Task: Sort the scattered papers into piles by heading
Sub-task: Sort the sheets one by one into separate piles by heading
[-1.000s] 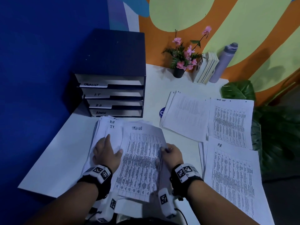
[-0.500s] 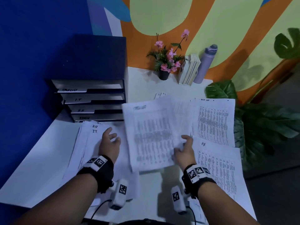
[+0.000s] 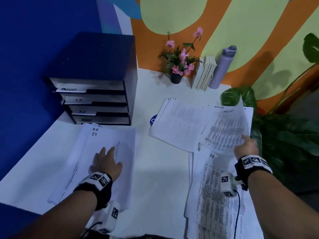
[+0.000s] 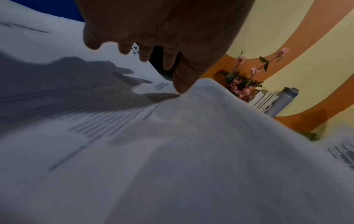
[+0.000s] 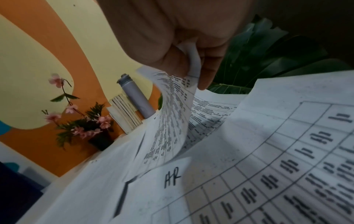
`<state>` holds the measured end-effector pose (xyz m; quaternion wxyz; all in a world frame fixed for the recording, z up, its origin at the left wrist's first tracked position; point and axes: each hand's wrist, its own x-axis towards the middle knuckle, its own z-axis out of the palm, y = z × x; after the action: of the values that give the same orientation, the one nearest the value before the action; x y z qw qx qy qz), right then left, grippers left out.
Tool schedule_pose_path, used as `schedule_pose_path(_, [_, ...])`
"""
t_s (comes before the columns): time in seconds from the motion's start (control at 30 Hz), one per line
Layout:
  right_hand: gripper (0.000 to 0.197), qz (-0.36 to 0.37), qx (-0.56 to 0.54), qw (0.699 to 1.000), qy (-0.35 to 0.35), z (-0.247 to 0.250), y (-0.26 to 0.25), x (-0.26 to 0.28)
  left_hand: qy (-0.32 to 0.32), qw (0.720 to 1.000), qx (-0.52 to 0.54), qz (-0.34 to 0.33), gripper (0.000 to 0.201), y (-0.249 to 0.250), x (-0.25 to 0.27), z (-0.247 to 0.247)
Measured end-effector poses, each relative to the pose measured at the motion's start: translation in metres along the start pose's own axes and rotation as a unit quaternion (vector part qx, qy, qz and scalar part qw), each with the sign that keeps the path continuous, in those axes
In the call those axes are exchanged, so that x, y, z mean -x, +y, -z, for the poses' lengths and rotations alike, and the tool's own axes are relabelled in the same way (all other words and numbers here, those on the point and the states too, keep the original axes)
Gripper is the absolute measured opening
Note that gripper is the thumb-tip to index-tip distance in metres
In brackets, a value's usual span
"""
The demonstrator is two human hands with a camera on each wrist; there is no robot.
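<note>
White printed sheet (image 3: 227, 130) curls in your right hand (image 3: 246, 147), fingers (image 5: 208, 71) pinching its edge above the far-right pile (image 3: 248, 111), beside the HR pile (image 3: 215, 195). Your left hand (image 3: 107, 163) lies flat, fingers straight, on the unsorted stack (image 3: 110, 140) on the tabletop (image 3: 160, 169).

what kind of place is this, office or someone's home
Most likely an office desk. A dark tray organiser has slots labelled TASKLIST, IT, HR and ADMIN, printed table sheets lie in piles such as the HR pile on a white table, and the wall carries a bright mural.
</note>
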<state>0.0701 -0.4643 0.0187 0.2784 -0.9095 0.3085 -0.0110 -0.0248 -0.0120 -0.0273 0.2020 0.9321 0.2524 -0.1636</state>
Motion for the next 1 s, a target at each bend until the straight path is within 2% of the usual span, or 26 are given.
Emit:
schedule_pose_path(0.13, [0.059, 0.022, 0.059, 0.998, -0.028, -0.002, 0.000, -0.005, -0.020, 0.999, -0.011, 0.036, 0.071, -0.004, 0.006, -0.004])
schedule_pose_path(0.3, [0.068, 0.030, 0.183, 0.982, -0.037, -0.009, -0.010, 0.008, -0.034, 0.998, -0.014, 0.059, 0.067, -0.015, 0.010, -0.004])
schedule_pose_path(0.4, [0.063, 0.079, 0.189, 0.977, -0.060, -0.026, -0.025, 0.029, -0.046, 0.996, -0.035, 0.067, 0.071, -0.026, 0.011, 0.001])
schedule_pose_path(0.47, [0.051, 0.122, 0.149, 0.978, -0.083, -0.043, -0.038, 0.047, -0.052, 0.995, -0.054, 0.068, 0.075, -0.034, 0.011, 0.003])
schedule_pose_path(0.57, [0.036, 0.160, -0.001, 0.972, -0.170, -0.066, -0.064, 0.093, -0.076, 0.993, -0.058, 0.064, 0.081, -0.045, 0.015, 0.002])
schedule_pose_path(0.67, [0.040, 0.158, -0.117, 0.938, -0.285, -0.090, -0.085, 0.148, -0.107, 0.992, -0.056, 0.043, 0.084, -0.049, 0.022, -0.003])
schedule_pose_path(0.8, [0.064, 0.103, -0.120, 0.896, -0.416, -0.121, -0.101, 0.202, -0.123, 0.990, -0.071, 0.000, 0.083, -0.047, 0.038, -0.013])
schedule_pose_path(0.87, [0.062, 0.078, -0.118, 0.880, -0.454, -0.133, -0.107, 0.222, -0.124, 0.989, -0.073, -0.017, 0.083, -0.044, 0.046, -0.017])
schedule_pose_path(0.93, [0.032, 0.114, -0.085, 0.899, -0.414, -0.142, -0.112, 0.235, -0.121, 0.990, -0.059, -0.040, 0.083, -0.042, 0.053, -0.018])
schedule_pose_path(1.0, [0.026, 0.147, -0.061, 0.927, -0.341, -0.150, -0.110, 0.236, -0.094, 0.994, -0.021, -0.057, 0.082, -0.044, 0.052, -0.014])
